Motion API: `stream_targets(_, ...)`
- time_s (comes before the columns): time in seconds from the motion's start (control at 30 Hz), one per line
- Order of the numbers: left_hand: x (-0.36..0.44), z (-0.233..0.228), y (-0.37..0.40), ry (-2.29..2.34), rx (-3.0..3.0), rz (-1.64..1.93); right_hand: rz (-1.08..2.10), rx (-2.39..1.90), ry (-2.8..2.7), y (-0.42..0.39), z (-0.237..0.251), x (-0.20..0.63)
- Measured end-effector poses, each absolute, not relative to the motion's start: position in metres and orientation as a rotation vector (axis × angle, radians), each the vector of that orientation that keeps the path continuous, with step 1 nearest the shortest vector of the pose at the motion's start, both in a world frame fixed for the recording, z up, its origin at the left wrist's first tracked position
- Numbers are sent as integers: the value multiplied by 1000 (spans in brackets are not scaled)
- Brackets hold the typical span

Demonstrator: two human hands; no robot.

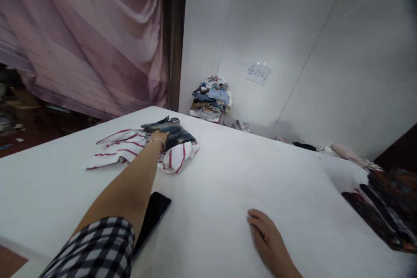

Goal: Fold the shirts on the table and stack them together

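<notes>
Fingers of left hand (159, 136) on dark garment (178, 132), its bulk beyond them | cannot tell if gripping | right hand (267, 238) slack, fingers loosely bent

The left hand (159, 136) reaches far forward, right hand (266, 239) loosely curled.

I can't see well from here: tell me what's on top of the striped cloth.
A dark cloth, with the left hand on it; the middle of the striped cloth is hidden.
</notes>
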State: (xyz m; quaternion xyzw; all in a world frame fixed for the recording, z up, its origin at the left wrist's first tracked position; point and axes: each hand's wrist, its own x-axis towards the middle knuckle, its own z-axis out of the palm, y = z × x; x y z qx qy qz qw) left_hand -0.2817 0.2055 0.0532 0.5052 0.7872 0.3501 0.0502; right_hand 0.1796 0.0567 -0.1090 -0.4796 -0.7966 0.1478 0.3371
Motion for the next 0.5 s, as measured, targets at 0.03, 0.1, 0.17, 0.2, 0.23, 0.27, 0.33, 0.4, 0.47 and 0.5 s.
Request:
stream_targets(0.03,-276,60,211,2411,1510,1093,411,-1253,-2065,57,-109,180)
stream_targets(0.1,-258,76,222,2404,1510,1163,476,-1254,-2033,56,-110,179)
stream_targets(0.17,-228,94,229,2314,1648,1221,580,-1245,-1974,56,-109,178)
stream_targets(0.2,-208,101,230,2234,1760,1237,655,-1239,-1918,57,-108,178)
stream_targets(0.23,-185,106,227,2129,1893,1240,741,-1235,-1831,58,-107,178)
stream_targets(0.27,-161,108,221,2002,2033,1221,839,-1226,-1712,59,-105,179)
stream_targets(0.33,-111,100,199,1741,2262,1136,1041,-1158,-1383,63,-98,183)
stream_targets(0.4,-64,77,165,1514,2399,1030,1215,-1007,-1012,68,-88,189)
stream_targets(0.47,-26,45,128,1307,2464,918,1355,-852,-700,72,-76,197)
stream_targets(0.5,-12,29,110,1205,2464,843,1418,-808,-586,73,-70,201)
